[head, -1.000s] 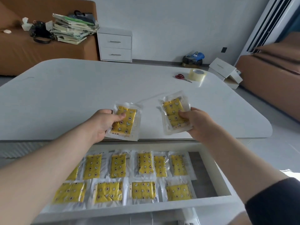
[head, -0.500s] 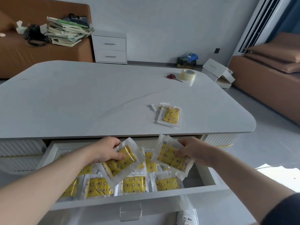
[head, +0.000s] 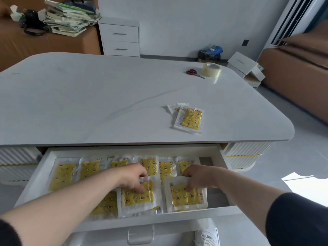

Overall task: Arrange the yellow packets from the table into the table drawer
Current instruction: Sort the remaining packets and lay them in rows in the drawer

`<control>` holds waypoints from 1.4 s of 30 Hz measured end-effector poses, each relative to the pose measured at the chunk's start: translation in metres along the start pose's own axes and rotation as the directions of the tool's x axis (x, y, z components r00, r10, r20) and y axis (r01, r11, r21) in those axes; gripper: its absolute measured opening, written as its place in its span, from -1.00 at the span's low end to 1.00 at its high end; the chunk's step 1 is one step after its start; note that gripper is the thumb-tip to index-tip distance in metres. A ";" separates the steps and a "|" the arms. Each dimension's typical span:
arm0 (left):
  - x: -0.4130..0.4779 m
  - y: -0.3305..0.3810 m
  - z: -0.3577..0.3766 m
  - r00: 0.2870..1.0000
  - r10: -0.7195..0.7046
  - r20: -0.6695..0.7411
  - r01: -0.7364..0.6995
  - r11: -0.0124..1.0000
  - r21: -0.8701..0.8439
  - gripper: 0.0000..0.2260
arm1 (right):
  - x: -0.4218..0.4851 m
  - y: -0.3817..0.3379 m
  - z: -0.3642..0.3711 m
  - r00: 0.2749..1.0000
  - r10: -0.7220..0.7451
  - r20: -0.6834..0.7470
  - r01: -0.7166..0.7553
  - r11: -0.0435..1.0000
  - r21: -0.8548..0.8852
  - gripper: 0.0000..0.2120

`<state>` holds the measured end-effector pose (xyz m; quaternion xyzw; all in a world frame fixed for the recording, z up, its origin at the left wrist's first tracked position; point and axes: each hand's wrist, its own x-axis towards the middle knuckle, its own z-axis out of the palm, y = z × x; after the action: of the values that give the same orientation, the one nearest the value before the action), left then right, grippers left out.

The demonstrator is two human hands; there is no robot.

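Pinching one yellow packet in the left hand, a second packet in the right hand, over the front row of the drawer; ideally releasing both flat, squared; leaving a stack on the tabletop.

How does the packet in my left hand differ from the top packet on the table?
The left-hand packet is in the drawer, pinched by the left hand, lying crosswise. The table packet rests untouched on the tabletop, lengthwise, overlapping another packet. Both are yellow, patterned, clear-wrapped.

Bright, soft daylight; perhaps slight blur
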<state>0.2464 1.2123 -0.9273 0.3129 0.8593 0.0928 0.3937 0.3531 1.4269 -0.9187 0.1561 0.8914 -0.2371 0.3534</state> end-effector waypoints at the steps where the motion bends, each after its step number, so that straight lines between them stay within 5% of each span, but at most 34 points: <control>1: 0.002 0.000 0.002 1.000 0.000 0.009 0.000 1.000 0.012 -0.46 | 0.001 -0.001 0.001 1.000 -0.019 0.000 0.019 1.000 -0.022 -0.72; 10: 0.007 0.010 0.018 0.998 0.027 0.058 -0.033 0.992 0.119 -0.52 | 0.007 -0.003 0.012 0.996 -0.090 -0.009 0.089 0.993 -0.078 -0.65; 22: 0.002 0.006 0.019 0.988 0.112 -0.108 -0.080 0.962 0.263 -0.77 | 0.014 0.008 0.019 0.977 -0.136 -0.164 0.100 0.972 -0.214 -0.52; 42: 0.007 -0.004 0.020 0.980 0.139 -0.141 -0.109 0.973 0.203 -0.78 | 0.016 0.012 0.019 0.957 -0.193 -0.218 0.145 0.965 -0.218 -0.61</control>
<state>0.2561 1.2116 -0.9471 0.3951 0.8708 0.0569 0.2869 0.3578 1.4287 -0.9456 0.0698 0.9566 -0.1554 0.2364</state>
